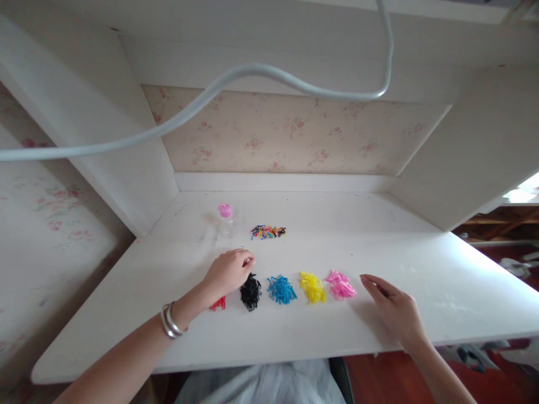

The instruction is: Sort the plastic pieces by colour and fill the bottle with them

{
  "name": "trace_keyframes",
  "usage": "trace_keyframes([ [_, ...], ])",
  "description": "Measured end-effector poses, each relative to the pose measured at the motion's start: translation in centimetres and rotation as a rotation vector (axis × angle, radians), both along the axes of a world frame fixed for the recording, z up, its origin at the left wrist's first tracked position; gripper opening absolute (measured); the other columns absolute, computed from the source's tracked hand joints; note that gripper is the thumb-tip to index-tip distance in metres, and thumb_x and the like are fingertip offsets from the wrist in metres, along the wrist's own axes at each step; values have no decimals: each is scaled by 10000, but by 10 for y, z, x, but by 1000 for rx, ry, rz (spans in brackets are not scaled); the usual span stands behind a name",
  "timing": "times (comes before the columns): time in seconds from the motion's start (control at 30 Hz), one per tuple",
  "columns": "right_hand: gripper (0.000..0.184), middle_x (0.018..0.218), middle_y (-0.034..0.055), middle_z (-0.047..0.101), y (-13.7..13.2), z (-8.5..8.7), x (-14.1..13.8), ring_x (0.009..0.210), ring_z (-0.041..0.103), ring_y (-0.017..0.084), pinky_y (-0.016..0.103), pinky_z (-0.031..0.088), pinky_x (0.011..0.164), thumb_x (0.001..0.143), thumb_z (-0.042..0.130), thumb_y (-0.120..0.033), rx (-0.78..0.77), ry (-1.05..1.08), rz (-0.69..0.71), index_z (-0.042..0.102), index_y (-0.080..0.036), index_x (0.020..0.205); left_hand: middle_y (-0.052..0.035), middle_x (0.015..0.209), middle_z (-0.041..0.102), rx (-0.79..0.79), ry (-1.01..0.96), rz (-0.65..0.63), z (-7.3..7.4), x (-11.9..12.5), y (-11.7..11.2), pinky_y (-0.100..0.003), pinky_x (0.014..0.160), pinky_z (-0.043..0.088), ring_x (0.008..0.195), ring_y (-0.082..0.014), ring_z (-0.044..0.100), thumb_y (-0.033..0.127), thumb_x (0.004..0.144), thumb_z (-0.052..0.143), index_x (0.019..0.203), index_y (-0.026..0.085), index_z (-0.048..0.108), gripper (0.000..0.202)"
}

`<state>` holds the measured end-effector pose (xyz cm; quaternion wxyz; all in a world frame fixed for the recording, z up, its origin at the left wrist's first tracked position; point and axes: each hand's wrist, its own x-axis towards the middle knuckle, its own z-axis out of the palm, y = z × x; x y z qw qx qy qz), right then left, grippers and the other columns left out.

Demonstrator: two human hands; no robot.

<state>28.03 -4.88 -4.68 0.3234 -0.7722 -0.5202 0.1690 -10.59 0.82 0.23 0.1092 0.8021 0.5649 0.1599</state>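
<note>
My left hand [229,270], with two silver bangles at the wrist, hovers by the black pile of small rubber bands [251,293]. Its fingers are curled into a pinch, and whatever may be in them is too small to make out. Under that wrist, part of a red pile [218,304] shows. A blue pile [282,289], a yellow pile [312,288] and a pink pile [341,284] continue the row to the right. Just right of the pink one, my right hand [394,307] has thumb and fingertips pressed together; anything between them cannot be seen.
Farther back on the white desk [320,219] lie a heap of mixed-colour bands [268,232] and a clear bottle with a pink cap [225,211]. A thick white cable [256,70] crosses the upper view. Side panels and a flowered back wall enclose the desk.
</note>
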Motion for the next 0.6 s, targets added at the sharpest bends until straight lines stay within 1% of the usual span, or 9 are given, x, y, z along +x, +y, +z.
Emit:
trace_keyframes([
  [0.1, 494, 885, 17, 712, -10, -9, 9, 791, 636, 204, 253, 459, 658, 735, 529, -614, -7, 30, -78, 715, -228, 980, -25, 900, 701, 2, 54, 43, -9, 9, 22, -273, 701, 452, 803, -190, 644, 280, 847, 489, 852, 248, 670, 183],
  [0.17, 497, 918, 15, 710, -13, -10, 10, 835, 634, 209, 253, 457, 684, 738, 527, -616, -11, 51, -97, 706, -231, 998, -46, 948, 697, 11, 84, 74, -13, 16, 34, -289, 725, 457, 847, -205, 643, 281, 846, 488, 889, 242, 670, 191],
  [0.23, 505, 906, 12, 709, -14, -11, 8, 830, 633, 206, 250, 452, 683, 738, 527, -622, -26, 56, -85, 700, -232, 1009, -62, 1001, 687, 20, 112, 104, -17, 22, 44, -295, 749, 457, 887, -210, 638, 275, 854, 476, 941, 235, 664, 211],
  [0.4, 523, 769, 5, 696, -14, -8, 3, 737, 627, 188, 244, 440, 642, 749, 504, -638, -25, 28, -75, 701, -221, 997, -87, 1070, 660, 32, 157, 145, -25, 38, 62, -289, 784, 456, 965, -211, 618, 303, 889, 441, 1037, 206, 638, 264],
  [0.6, 524, 778, 14, 700, -15, -8, 5, 711, 628, 180, 236, 436, 614, 760, 497, -634, -23, -10, -59, 711, -216, 993, -60, 1018, 660, 36, 171, 137, -27, 43, 71, -288, 782, 463, 941, -202, 619, 267, 908, 410, 939, 206, 650, 249],
])
